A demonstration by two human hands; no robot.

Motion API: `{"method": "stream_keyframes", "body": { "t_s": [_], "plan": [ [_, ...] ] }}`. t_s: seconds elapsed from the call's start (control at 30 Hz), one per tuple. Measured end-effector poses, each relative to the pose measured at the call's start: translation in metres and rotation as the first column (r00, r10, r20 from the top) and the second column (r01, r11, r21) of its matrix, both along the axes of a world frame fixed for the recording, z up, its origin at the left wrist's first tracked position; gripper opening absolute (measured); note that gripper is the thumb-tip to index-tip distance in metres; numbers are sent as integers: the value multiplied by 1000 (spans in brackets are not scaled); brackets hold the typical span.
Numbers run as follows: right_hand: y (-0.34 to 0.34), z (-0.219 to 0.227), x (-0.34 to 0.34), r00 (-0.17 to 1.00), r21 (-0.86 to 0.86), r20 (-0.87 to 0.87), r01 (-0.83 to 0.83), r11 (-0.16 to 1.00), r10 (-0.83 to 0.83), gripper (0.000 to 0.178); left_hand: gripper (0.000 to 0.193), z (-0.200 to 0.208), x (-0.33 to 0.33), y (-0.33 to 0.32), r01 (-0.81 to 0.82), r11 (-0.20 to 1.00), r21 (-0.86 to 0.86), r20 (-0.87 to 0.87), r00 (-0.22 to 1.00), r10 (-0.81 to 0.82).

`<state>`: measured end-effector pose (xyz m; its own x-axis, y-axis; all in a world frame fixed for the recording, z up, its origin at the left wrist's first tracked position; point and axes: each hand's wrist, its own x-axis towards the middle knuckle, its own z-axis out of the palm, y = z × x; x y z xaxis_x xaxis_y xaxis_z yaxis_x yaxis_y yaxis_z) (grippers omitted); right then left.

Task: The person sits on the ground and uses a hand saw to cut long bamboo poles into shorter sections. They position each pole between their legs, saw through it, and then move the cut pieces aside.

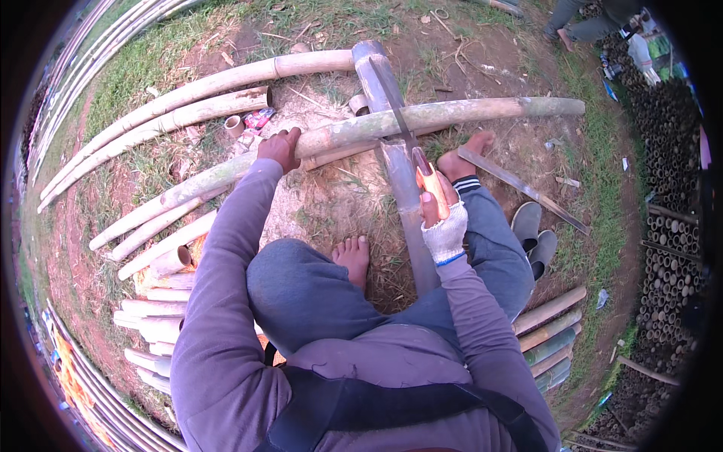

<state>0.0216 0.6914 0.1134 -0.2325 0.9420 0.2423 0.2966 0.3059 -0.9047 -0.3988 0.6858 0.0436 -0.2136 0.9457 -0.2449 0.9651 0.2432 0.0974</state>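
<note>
A long bamboo pole (467, 111) lies crosswise over a thicker grey bamboo piece (405, 192) on the ground. My left hand (280, 151), bare, is closed round the pole left of the crossing. In a white fingerless-looking glove, my right hand (443, 218) grips the orange-brown handle of a handsaw (394, 102). The saw's dark blade runs away from me across the pole, close to the crossing. How deep the blade sits in the bamboo I cannot tell. My bare right foot (465, 157) rests beside the grey bamboo, near the pole.
Two more poles (218, 84) lie at the far left. Cut bamboo pieces (162, 309) are piled at my left, others (550, 331) at my right. A bamboo strip (527, 188) and grey shoes (529, 230) lie right of my leg. Bamboo stacks (670, 256) line the right edge; another person (595, 26) is at far right.
</note>
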Motion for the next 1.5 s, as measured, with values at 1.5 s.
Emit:
{"method": "stream_keyframes", "body": {
  "t_s": [1.5],
  "plan": [
    [-49,37,-47,994,9,105,-7,1000,6,42,56,26,-38,-34,-146,972,-185,-22,989,144]
  ]
}}
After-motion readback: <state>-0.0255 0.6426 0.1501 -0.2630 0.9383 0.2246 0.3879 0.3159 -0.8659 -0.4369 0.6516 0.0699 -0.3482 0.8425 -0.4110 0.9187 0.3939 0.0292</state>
